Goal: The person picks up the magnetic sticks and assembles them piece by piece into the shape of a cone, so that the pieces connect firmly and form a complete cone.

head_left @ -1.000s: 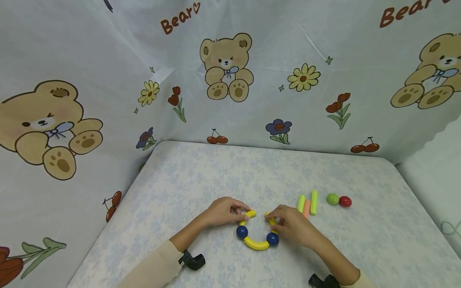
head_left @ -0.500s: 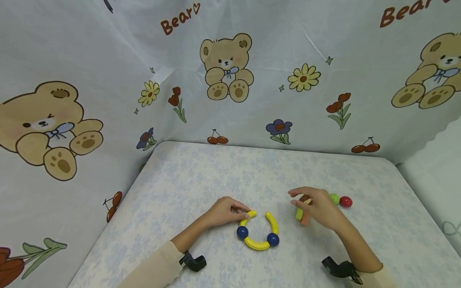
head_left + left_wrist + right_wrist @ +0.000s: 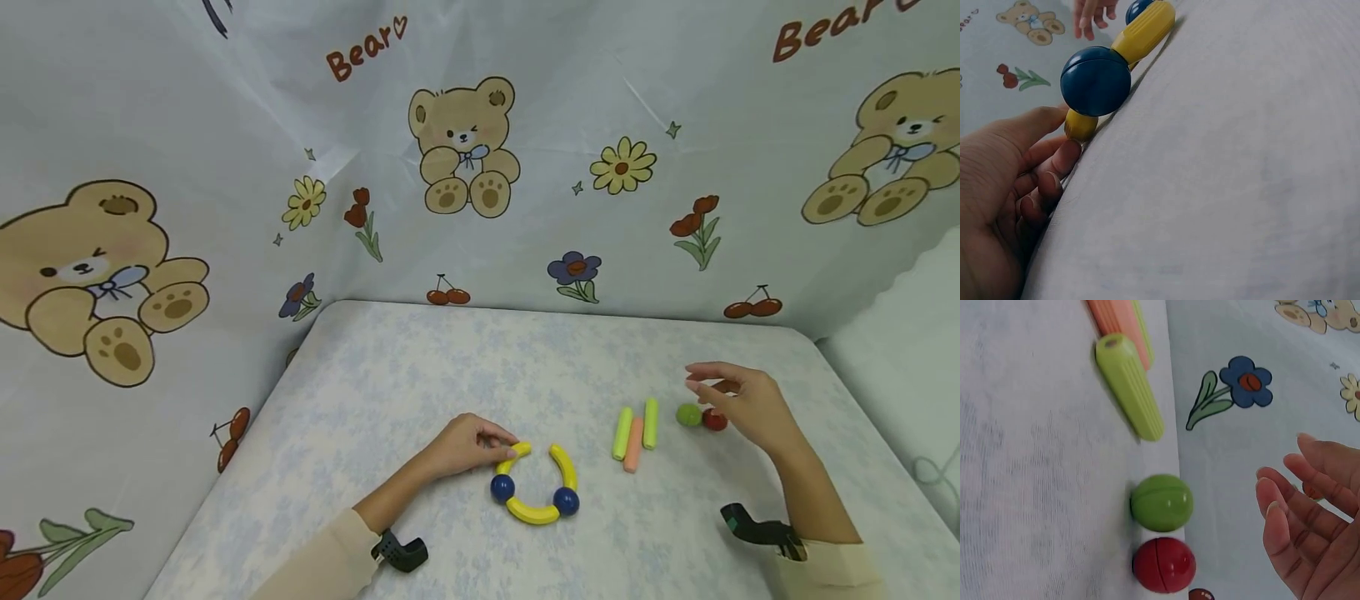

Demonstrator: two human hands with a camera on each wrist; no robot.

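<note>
A nearly closed ring of curved yellow rods and two blue balls lies on the table. My left hand pinches the curved yellow rod at the ring's upper left; the left wrist view shows thumb and fingertips at that rod, just beyond a blue ball. A second blue ball joins the bottom yellow rod to the right yellow rod. At the top a gap parts the two rod ends. Holding nothing, my right hand hovers by a red ball and a green ball.
Between ring and loose balls lie two straight light-green rods, a left one and a right one, with an orange rod between them. A bear-print cloth hangs behind the pale table.
My right hand has let go of the ring's right yellow rod and moved right, past the straight rods, to the red and green balls. The left hand stays at its rod.
</note>
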